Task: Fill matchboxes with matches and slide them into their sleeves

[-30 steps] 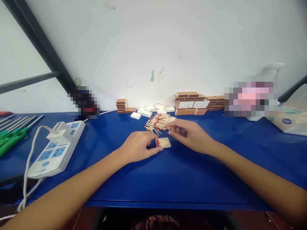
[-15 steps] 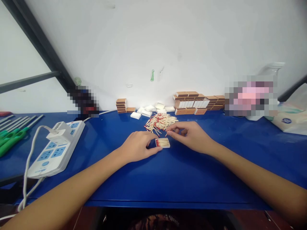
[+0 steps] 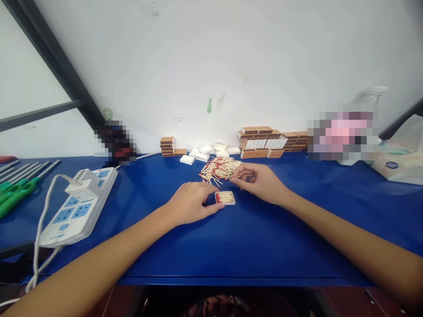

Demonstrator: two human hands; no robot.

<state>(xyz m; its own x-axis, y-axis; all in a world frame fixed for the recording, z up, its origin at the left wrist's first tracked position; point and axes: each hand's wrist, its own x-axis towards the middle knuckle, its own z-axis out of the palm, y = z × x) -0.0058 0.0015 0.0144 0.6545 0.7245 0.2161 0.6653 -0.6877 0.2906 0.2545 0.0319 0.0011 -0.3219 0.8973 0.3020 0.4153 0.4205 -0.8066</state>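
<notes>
From here, the left hand (image 3: pixel 191 202) grips a small white cardboard tray (image 3: pixel 228 204) by its nine-o'clock end; whether the right hand (image 3: pixel 259 181), at two, is gripping anything I can't tell. Red-tipped wooden matches (image 3: pixel 220 168) heap at twelve.

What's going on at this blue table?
A person's left hand steadies the left end of an open matchbox tray that holds a row of red-headed matches. The right hand appears to pinch a single match near the loose match pile. Behind lie more white trays, with stacked matchboxes by the wall.
</notes>
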